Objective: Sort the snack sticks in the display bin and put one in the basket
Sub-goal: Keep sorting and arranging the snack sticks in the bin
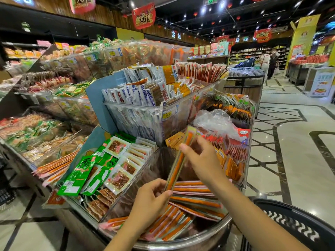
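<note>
You hold 1 long orange snack stick (176, 166) with both hands, above the display bin (145, 171). The stick stands steeply, with its top end leaning away from you and a little to the right. Your left hand (151, 200) has the fingers curled around the lower end of the stick, and the thumb presses on it from the side. Your right hand (203, 160) pinches the stick higher up, between the thumb and the fingers, and the top part of the wrapper sticks out above this hand. Under your hands the pile of sticks (195, 200) lies flat in the bin, most of them pointing across it and some in the front pointing toward you. The basket (293, 225) is black and is at your lower right, just beside the round metal edge of the stand. In the compartment to the left of the bin lie green packets (81, 174). White packets (136, 98) stand in the clear bin behind. A crumpled plastic bag (213, 120) rests on the red packets to the right.
</note>
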`<state>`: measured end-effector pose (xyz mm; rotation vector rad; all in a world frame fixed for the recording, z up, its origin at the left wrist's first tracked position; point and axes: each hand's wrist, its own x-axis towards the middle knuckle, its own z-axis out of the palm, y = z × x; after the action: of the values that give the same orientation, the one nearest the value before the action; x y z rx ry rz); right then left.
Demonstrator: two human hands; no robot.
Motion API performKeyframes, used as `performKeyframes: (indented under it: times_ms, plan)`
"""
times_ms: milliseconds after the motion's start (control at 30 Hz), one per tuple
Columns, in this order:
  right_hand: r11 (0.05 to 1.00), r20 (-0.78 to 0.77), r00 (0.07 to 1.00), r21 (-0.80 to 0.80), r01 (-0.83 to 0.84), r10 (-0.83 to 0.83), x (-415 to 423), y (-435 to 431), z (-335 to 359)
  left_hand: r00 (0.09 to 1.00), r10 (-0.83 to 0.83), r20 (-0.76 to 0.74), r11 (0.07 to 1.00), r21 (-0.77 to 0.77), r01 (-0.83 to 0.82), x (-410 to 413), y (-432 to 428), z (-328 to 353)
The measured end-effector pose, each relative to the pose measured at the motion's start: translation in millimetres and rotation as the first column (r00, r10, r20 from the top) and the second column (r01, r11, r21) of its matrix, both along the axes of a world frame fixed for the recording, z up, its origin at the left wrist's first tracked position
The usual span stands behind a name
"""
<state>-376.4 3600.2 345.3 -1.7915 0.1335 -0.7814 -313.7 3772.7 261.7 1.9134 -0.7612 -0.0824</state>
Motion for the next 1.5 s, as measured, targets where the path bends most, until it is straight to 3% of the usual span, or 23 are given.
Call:
performKeyframes:
  times_ms: [367,633,733,833,967,1133,1500]
  plan:
    - [0.973,0.053,0.979,-0.114,0.201,-0.196,-9.2,-35.3,-6.9,0.938,0.09,0.335,0.942,0.277,-0.189,18.7,-2.7,8.8]
    - [0.926,-0.064,0.941,-0.216,0.311,-0.331,-28.7,-45.8,-41.7,0.835,-0.063,0.547,0.807,0.52,-0.28,32.7,-36.6,0.8]
    - [0.882,-0.076,0.932,-0.357,0.307,-0.355,-38.1,-52.0,-49.7,0.833,-0.106,0.544,0.789,0.556,-0.262,43.0,-50.6,-7.1]
    - [0.711,-0.031,0.898,-0.622,0.327,-0.44,-41.9,-56.2,-64.2,0.829,-0.121,0.546,0.775,0.574,-0.265,51.7,-63.3,-15.9]
    - [0.55,-0.01,0.822,-0.747,0.373,-0.57,-40.8,-61.6,-82.2,0.812,-0.148,0.564,0.751,0.598,-0.278,55.9,-75.0,-21.9]
    - [0.507,-0.091,0.758,-0.793,0.337,-0.646,-39.1,-60.3,-87.6,0.81,-0.154,0.565,0.753,0.598,-0.274,58.4,-80.8,-27.1]
    - [0.486,-0.094,0.764,-0.819,0.306,-0.638,-39.1,-59.1,-90.1,0.887,-0.186,0.423,0.787,0.605,-0.124,54.0,-78.0,-28.6]
